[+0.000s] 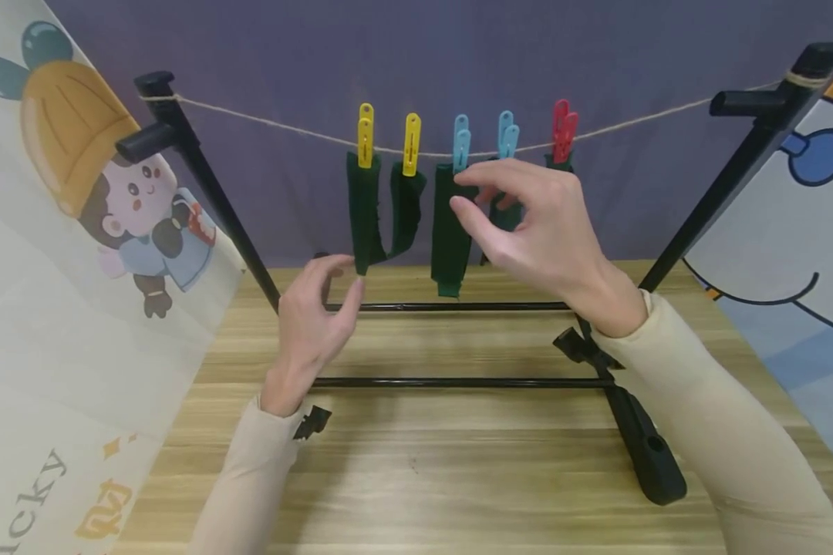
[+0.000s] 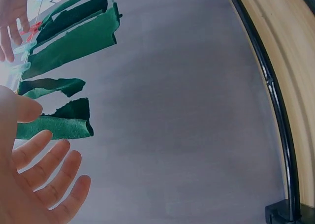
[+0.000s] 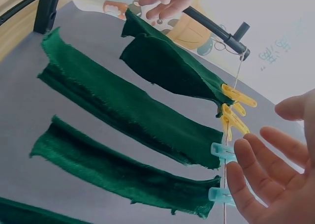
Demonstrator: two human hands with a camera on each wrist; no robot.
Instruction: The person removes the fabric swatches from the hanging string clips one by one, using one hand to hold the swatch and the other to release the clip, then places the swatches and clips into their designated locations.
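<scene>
The dark green cloths (image 1: 450, 231) hang below the string (image 1: 278, 125), fastened to it from left to right by two yellow pegs (image 1: 412, 145), two light blue pegs (image 1: 461, 142) and a red peg (image 1: 564, 131). The left hand (image 1: 315, 301) is well below the string, raised beside the lower end of the leftmost cloth, its thumb and fingers apart (whether a fingertip touches the fabric cannot be told). The right hand (image 1: 541, 216) reaches up to just under the string near the blue pegs, bent at the wrist, with a gap between thumb and forefinger.

From the head, the right hand covers much of the cloth under the second blue peg; the right wrist view shows that strip at full length, its edges curling. The left wrist view shows the left hand's fingers fanned out, which the head view hides.

A black frame (image 1: 215, 189) carries the string between its two posts, and its crossbars run below the string. Under everything lies a wood-grained table (image 1: 416, 462); behind the string stands a purple-grey backdrop (image 1: 416, 62), and beyond its left end a panel bears a cartoon figure (image 1: 146, 193).
</scene>
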